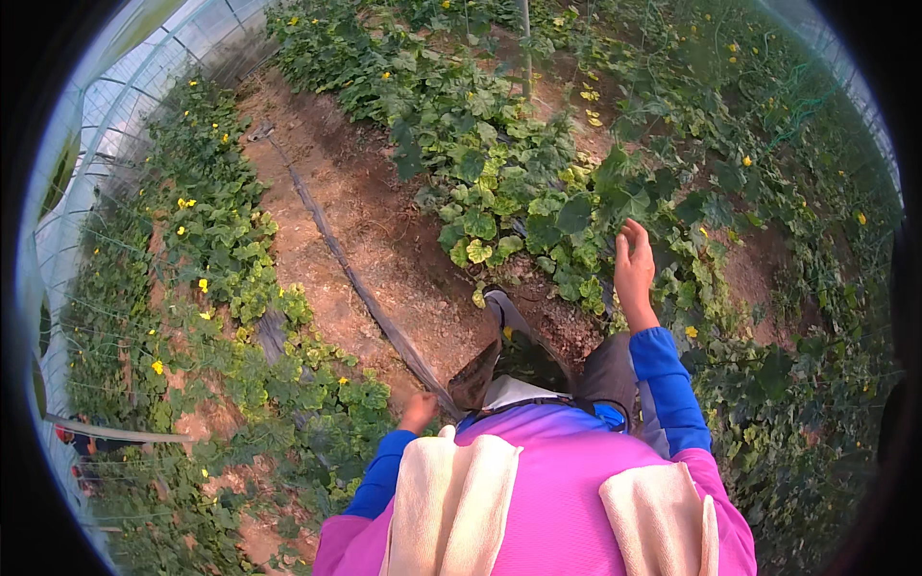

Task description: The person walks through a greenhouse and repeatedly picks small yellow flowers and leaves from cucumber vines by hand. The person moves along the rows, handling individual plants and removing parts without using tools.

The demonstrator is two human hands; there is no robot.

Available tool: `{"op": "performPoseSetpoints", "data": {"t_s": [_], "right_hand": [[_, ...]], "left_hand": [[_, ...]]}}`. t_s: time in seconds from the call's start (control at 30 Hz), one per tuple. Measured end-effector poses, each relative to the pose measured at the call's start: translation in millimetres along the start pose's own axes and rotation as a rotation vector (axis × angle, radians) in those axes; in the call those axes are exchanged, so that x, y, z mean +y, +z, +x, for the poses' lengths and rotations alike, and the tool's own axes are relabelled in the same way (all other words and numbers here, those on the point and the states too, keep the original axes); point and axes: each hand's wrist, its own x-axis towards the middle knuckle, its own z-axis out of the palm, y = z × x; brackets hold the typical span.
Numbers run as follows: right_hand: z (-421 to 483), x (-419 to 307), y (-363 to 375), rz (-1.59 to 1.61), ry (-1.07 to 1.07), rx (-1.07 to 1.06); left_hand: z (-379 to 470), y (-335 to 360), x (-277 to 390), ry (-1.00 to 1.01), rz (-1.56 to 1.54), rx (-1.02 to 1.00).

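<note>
My right hand (634,271) reaches forward beside the leafy vines (569,216), its fingers slightly bent and somewhat apart, with nothing seen in it. Low by my left side, my left hand (420,412) is curled next to a long dark strip (346,266) that runs along the soil path; whether it holds anything cannot be told. A bag or pouch (529,363) with a dark opening hangs at my waist, and its contents are hard to make out. A pale towel (454,497) lies over my shoulders.
Rows of vines with yellow flowers (203,285) flank the bare soil path (302,245). A support post (526,50) rises from the row ahead. Green netting (803,101) hangs at the upper right. At the far left are the greenhouse frame (108,122) and a person (83,441), partly hidden.
</note>
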Motion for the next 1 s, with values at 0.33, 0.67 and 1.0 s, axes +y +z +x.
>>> {"op": "performPoseSetpoints", "data": {"t_s": [0.33,0.67,1.0], "right_hand": [[-149,123,78,-0.011,0.196,-0.794],[-126,220,128,-0.586,0.245,-1.273],[-108,206,105,-0.182,0.458,-1.387]], "left_hand": [[-100,104,-172,-0.168,0.495,0.068],[-118,145,-101,0.006,-0.034,0.678],[-127,187,-129,-0.309,-0.056,0.292]]}}
